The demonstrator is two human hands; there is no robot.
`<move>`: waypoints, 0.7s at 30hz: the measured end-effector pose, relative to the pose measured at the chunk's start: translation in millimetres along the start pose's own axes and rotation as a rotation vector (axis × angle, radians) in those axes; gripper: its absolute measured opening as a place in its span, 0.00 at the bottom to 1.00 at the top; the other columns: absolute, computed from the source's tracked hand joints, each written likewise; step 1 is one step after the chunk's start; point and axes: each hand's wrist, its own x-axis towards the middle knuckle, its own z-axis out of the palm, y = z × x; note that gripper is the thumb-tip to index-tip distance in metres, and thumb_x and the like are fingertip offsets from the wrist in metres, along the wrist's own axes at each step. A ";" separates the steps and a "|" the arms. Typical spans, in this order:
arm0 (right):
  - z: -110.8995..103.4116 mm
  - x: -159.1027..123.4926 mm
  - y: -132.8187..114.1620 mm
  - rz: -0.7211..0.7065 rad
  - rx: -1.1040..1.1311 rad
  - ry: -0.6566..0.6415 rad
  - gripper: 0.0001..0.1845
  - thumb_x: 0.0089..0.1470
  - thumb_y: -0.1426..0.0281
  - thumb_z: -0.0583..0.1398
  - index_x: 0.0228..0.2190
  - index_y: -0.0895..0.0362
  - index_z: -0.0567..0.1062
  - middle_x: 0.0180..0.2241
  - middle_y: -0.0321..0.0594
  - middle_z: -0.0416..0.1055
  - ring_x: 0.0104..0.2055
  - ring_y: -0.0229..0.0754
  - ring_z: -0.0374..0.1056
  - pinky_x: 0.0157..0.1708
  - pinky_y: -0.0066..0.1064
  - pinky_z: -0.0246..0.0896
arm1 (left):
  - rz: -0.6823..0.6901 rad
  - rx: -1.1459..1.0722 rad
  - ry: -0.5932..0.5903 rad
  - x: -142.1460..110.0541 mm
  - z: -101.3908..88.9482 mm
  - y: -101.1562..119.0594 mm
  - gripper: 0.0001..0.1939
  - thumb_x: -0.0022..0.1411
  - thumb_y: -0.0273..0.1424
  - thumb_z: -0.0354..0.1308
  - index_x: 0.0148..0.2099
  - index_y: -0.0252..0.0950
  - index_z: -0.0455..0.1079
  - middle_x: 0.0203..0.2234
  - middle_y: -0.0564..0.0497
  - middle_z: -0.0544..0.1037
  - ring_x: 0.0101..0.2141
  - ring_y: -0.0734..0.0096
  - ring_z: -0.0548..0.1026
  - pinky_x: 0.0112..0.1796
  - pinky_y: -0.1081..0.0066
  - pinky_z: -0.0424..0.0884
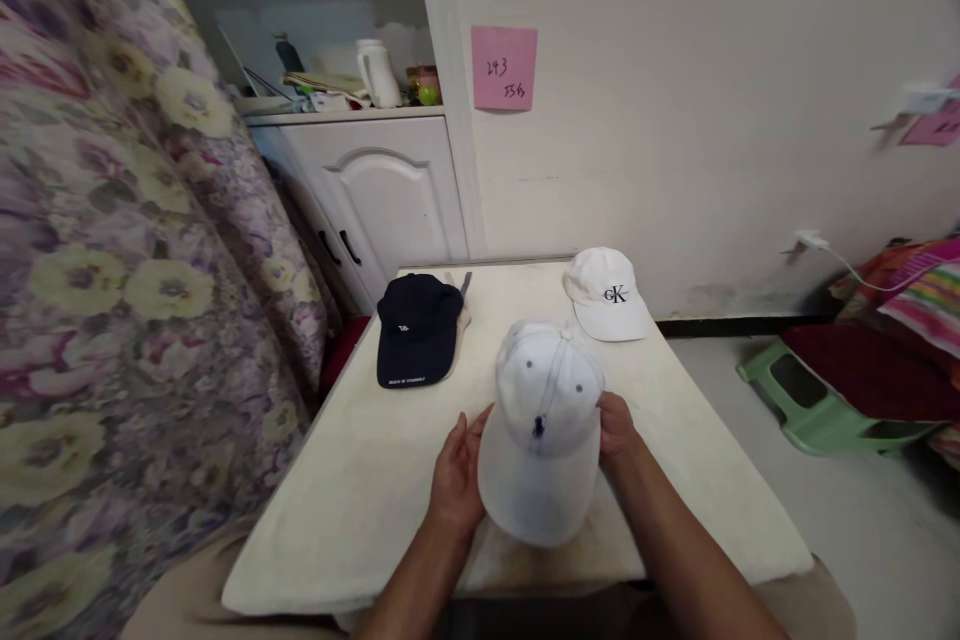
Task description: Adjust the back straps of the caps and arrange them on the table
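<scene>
A white baseball cap (546, 390) with a small dark blue logo is held over the near part of the table, its brim pointing towards me. My left hand (459, 470) grips it at the left side of the brim, with some fingers hidden behind it. On the other side, my right hand (616, 428) is closed on the cap's lower right edge. A dark navy cap (418, 330) with small white lettering rests at the back left, and something beige shows from beneath it. At the back right lies another white cap (606, 292) with black letters.
The cream table (360, 510) meets the wall at its back edge. A floral curtain (150, 320) hangs at the left, beside a white cabinet (397, 180) with a white jug (379, 73) on it. A green stool (802, 405) with a dark red cover stands at the right.
</scene>
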 end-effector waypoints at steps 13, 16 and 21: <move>5.8 -4.0 -5.3 -0.037 0.031 -0.165 0.27 0.41 0.49 0.68 0.35 0.57 0.80 0.35 0.47 0.83 0.54 0.59 0.72 0.56 0.50 0.66 | -0.007 0.122 0.055 6.1 13.1 6.1 0.08 0.61 0.30 0.62 0.42 0.32 0.78 0.36 0.45 0.85 0.51 0.51 0.78 0.55 0.58 0.70; 10.8 -6.6 -10.7 -0.112 0.077 -0.226 0.33 0.44 0.44 0.65 0.41 0.57 0.79 0.42 0.50 0.81 0.59 0.59 0.68 0.60 0.53 0.60 | 0.045 0.159 0.032 1.3 27.3 11.9 0.15 0.65 0.36 0.60 0.50 0.33 0.76 0.43 0.44 0.84 0.54 0.52 0.76 0.57 0.57 0.67; 18.5 -19.8 -30.7 -0.244 -0.027 -0.251 0.37 0.39 0.38 0.65 0.40 0.55 0.80 0.42 0.50 0.81 0.56 0.61 0.70 0.56 0.54 0.63 | 0.181 0.321 0.004 -8.5 54.5 32.0 0.26 0.61 0.46 0.63 0.53 0.32 0.75 0.46 0.39 0.82 0.51 0.49 0.77 0.53 0.57 0.71</move>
